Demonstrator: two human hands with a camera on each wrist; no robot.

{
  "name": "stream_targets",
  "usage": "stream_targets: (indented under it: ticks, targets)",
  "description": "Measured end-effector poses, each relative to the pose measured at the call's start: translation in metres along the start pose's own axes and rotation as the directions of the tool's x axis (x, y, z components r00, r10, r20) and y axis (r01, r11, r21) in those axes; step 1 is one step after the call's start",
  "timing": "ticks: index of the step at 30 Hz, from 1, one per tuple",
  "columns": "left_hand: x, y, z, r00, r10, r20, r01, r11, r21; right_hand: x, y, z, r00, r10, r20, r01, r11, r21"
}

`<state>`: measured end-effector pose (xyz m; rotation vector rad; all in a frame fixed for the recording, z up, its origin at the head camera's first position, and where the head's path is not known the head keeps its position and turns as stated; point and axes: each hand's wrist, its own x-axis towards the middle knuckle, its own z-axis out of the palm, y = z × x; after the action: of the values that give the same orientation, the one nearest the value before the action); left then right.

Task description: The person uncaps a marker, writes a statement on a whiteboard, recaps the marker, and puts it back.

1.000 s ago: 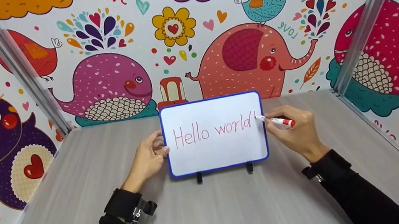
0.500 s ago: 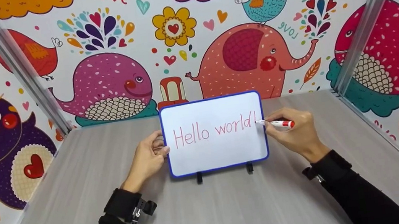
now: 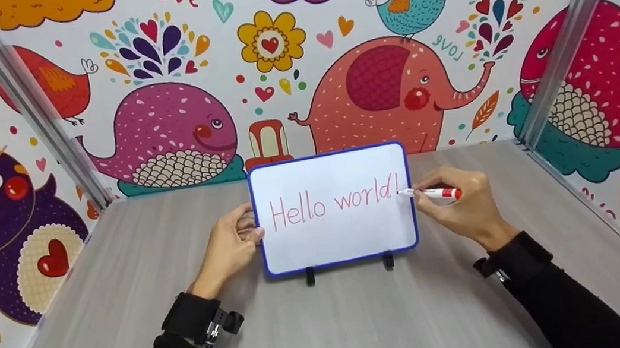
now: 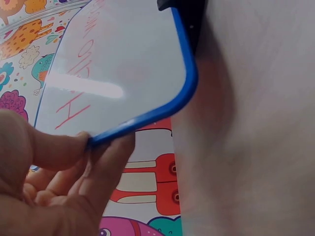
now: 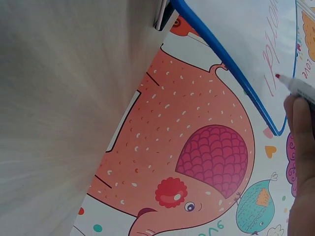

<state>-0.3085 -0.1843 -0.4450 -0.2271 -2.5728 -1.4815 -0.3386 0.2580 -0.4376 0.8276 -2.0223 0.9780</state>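
A small whiteboard (image 3: 334, 241) with a blue frame stands tilted back on two black feet (image 3: 310, 276), bearing "Hello world!" in red handwriting (image 3: 298, 208). My left hand (image 3: 226, 246) pinches its left edge; in the left wrist view the thumb (image 4: 59, 151) lies on the front and the fingers reach behind. My right hand (image 3: 463, 201) holds a white marker (image 3: 433, 192) with a red end beside the right edge. Its red tip (image 5: 278, 76) is by the lower end of the exclamation mark; whether it touches the board I cannot tell.
The grey wood-grain table (image 3: 354, 330) stretches around the board. Behind it rises a wall (image 3: 329, 93) printed with cartoon animals, with more printed panels at both sides. Metal posts (image 3: 573, 31) stand at the back corners.
The marker tip has moved down along the exclamation stroke to its lower end, and the right hand has shifted slightly right. The left hand and board have stayed put.
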Motion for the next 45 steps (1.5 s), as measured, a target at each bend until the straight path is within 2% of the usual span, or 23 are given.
stream_targets:
  ticks: [7,32,45]
  targets:
    - [0.0004,-0.0002,0.0009,1.000,-0.005,-0.002,0.005,1.000,-0.017,-0.0013,0.0038,0.0010,0.999,-0.011,0.046,0.010,1.000,0.022]
    - [0.0003,-0.0017,0.0002,1.000,0.006,-0.007,-0.006,1.000,-0.007,-0.0018,0.0053,0.0023,0.998,-0.017,0.059,0.017,1.000,-0.004]
    - [-0.0001,0.0015,-0.0043,0.999,-0.009,0.036,0.008,0.999,0.033,-0.0008,-0.0026,0.0036,1.000,-0.005,-0.012,0.005,0.998,0.058]
